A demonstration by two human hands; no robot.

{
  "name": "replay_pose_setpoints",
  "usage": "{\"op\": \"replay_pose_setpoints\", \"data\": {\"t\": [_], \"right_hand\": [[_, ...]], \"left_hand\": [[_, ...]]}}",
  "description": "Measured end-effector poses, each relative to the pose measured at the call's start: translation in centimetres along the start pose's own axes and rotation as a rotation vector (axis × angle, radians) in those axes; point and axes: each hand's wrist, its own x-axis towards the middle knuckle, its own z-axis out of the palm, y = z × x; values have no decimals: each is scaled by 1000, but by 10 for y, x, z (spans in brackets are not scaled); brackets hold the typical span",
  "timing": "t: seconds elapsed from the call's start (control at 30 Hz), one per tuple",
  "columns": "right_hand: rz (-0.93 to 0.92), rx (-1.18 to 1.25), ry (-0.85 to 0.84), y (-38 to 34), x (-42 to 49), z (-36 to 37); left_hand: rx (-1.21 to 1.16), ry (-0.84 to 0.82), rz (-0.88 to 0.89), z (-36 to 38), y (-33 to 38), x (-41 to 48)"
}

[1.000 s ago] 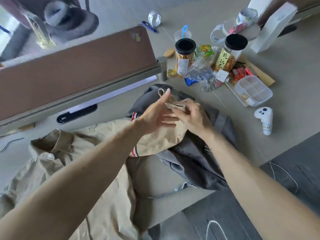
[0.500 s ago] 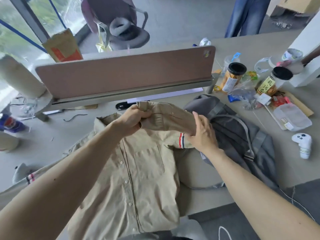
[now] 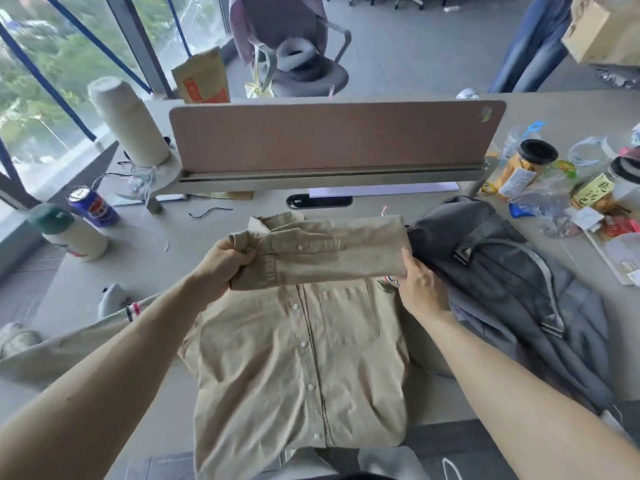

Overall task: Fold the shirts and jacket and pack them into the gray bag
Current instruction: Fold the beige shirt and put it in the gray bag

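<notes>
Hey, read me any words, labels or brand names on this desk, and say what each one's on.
Nothing reads clearly enough to quote.
Yellow jar label: dark Chinese characters, too blurred.
White jar label: print too small.
Blue can: red-and-white logo, letters blurred.
Paper bag: orange panel, marks blurred.

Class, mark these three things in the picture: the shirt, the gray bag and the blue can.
shirt (image 3: 263, 362): head view, on its front panel.
gray bag (image 3: 512, 292): head view, on the fabric inside the strap loop.
blue can (image 3: 95, 209): head view, on its side.
</notes>
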Motion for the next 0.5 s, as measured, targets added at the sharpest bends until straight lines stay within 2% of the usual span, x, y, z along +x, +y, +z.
{"op": "replay_pose_setpoints", "data": {"t": [0.17,0.5], "right_hand": [[-110,-97,26,-22,-12,30],[-224,-302,-143,-41,-25,78]], "left_hand": [[136,149,-53,-38,-51,4],[443,336,-65,-76,-101,19]]}}
